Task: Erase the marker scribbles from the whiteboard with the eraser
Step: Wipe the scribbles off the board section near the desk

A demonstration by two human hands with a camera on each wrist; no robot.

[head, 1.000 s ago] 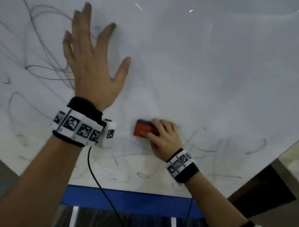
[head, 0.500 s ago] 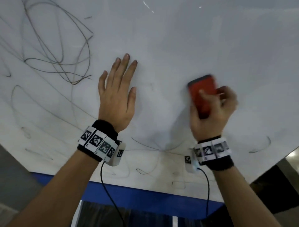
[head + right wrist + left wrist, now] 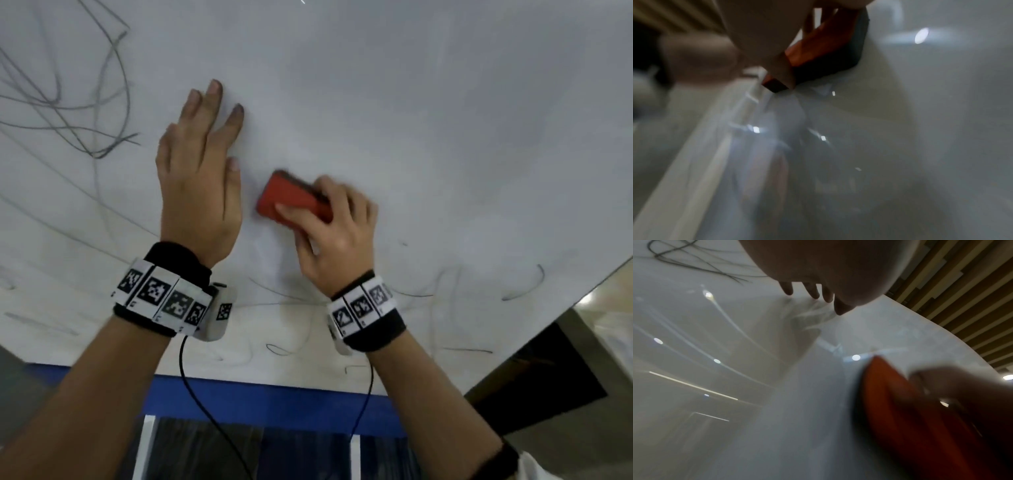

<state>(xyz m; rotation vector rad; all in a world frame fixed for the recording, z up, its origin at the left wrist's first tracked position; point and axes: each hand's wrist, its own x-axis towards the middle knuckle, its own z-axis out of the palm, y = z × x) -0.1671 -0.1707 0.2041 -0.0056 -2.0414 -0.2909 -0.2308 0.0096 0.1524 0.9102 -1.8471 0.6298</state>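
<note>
A white whiteboard [image 3: 428, 120] fills the head view. Black marker scribbles [image 3: 78, 113] cover its upper left, and thinner scribbles [image 3: 452, 294] run along its lower part. My right hand [image 3: 329, 226] grips a red eraser [image 3: 291, 198] with a dark felt face pressed on the board at centre. In the right wrist view the eraser [image 3: 824, 53] lies flat on the board under my fingers. My left hand [image 3: 202, 171] rests flat on the board just left of the eraser, fingers straight. The left wrist view shows the eraser [image 3: 910, 410] blurred at lower right.
A blue frame strip [image 3: 274, 401] runs under the board's lower edge. The board's right edge [image 3: 582, 291] slants down at the right, with dark space beyond. Cables [image 3: 205, 411] hang from both wrist cameras. Wooden slats [image 3: 962, 296] show past the board in the left wrist view.
My right hand has swept the eraser from the right and higher up down to the left, close beside my left hand. The left hand has stayed flat on the board.
</note>
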